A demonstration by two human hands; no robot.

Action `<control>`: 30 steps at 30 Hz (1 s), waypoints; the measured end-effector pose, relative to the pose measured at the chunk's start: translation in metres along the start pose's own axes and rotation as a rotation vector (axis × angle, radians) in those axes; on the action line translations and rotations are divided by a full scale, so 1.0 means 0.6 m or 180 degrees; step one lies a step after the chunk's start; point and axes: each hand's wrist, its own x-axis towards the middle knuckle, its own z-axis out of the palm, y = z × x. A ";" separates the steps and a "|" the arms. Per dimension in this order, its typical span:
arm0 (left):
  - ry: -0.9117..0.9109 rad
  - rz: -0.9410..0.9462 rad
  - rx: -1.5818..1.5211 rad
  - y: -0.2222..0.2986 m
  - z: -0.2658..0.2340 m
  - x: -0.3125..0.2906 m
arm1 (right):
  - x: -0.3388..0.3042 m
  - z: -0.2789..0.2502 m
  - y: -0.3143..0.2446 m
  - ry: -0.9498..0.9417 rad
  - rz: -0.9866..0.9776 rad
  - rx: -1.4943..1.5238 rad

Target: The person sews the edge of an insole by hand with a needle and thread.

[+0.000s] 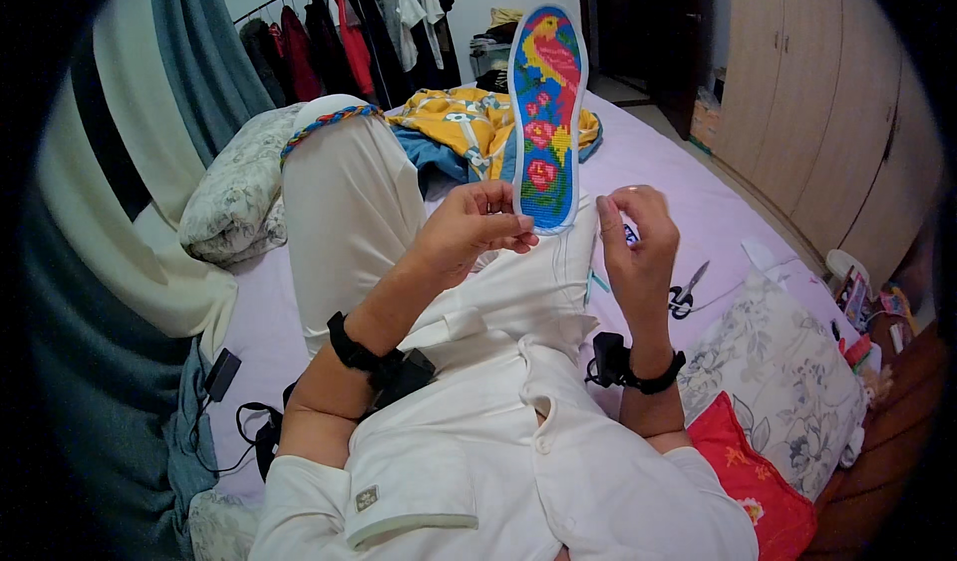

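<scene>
My left hand (pixel 477 224) pinches the lower left edge of an embroidered insole (pixel 548 112), held upright above my lap. A red and yellow bird and pink flowers are stitched on its blue face, inside a white border. Dark thread (pixel 560 230) shows at its bottom edge. To the right of the insole and apart from it, my right hand (pixel 640 227) is closed with thumb and forefinger together; whatever they hold is too small to make out. Below that hand, black-handled scissors (pixel 685 294) lie on the bed. A braided multicoloured cord (pixel 329 125) rests over my raised left knee.
The bed has a pale lilac sheet (pixel 648 152). A yellow and blue quilt (pixel 464 122) lies beyond my knee. Floral pillows (pixel 768 362) and a red cushion (pixel 748 471) are at my right. Clothes (pixel 349 37) hang at the back, and wooden wardrobes (pixel 817 92) stand far right.
</scene>
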 end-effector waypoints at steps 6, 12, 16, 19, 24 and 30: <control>-0.0064 0.0061 -0.0084 0.010 0.002 -0.004 | -0.011 0.027 0.043 -0.1155 0.2417 0.3743; -0.0232 0.0172 0.0033 0.004 0.000 0.001 | -0.024 0.038 0.052 -0.1561 0.2540 0.3889; -0.0335 0.0240 0.0232 0.004 -0.001 -0.003 | -0.023 0.042 0.032 -0.1699 0.2910 0.4277; -0.0363 0.0267 0.0408 0.004 -0.001 -0.004 | -0.030 0.052 0.043 -0.1723 0.2789 0.4459; -0.0389 -0.0154 0.0095 0.011 0.014 -0.011 | -0.015 0.067 0.071 -0.0802 0.3035 0.5198; -0.0022 0.0277 -0.0216 0.044 -0.006 -0.017 | 0.012 -0.033 0.124 -0.0352 0.2483 0.7793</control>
